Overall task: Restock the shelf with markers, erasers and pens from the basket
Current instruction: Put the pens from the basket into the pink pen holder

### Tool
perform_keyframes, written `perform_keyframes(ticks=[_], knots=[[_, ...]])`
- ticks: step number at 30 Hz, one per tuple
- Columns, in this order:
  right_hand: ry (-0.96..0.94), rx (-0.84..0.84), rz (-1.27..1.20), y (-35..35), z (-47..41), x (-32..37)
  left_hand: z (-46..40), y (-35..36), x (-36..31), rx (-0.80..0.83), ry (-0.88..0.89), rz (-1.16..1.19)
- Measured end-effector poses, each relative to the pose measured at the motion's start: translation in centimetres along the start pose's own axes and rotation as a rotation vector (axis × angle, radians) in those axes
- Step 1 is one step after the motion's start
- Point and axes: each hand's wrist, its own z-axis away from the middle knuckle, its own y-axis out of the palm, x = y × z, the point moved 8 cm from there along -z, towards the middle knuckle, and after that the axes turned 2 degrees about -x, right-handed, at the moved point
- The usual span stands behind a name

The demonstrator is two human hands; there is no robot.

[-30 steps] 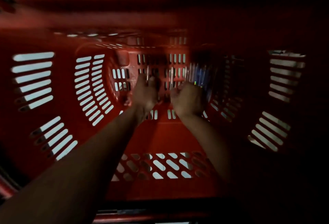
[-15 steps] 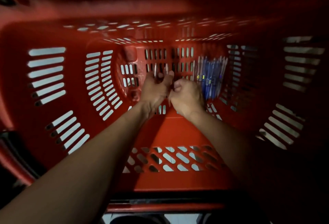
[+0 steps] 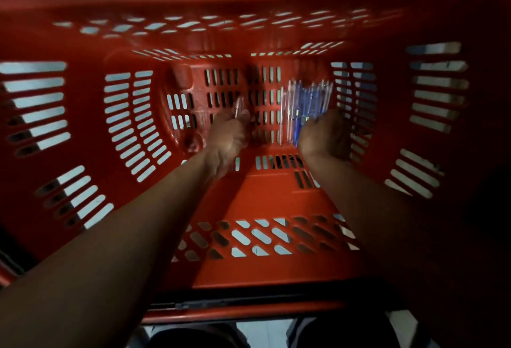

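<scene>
Red basket [image 3: 262, 203]: both hands at floor | left hand [image 3: 228, 137]: fingers pinch clear pen [image 3: 238, 107] | right hand [image 3: 325, 134]: beside blue pens [image 3: 307, 101], finger state cannot tell, blurred

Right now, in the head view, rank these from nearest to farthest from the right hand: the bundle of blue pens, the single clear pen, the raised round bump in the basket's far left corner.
1. Bundle of blue pens: at the right hand, by its fingers.
2. Single clear pen: across the basket floor, at the left hand.
3. Raised round bump: far left corner, beyond the left hand.
</scene>
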Motion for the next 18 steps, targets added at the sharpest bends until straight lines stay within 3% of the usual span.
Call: perform_keyframes(ticks=[3,10,18], knots=[[0.023,0.144,0.025,1.4,-0.4,0.0,0.0,0.2,0.3,-0.005,-0.006,0.029],[-0.054,-0.001,0.042,-0.3,0.5,0.8,1.9,1.1,-1.3,0.074,0.037,0.067],[-0.053,0.016,0.096,-0.2,0.5,0.5,1.9,2.3,-1.5,0.049,0.058,0.010]])
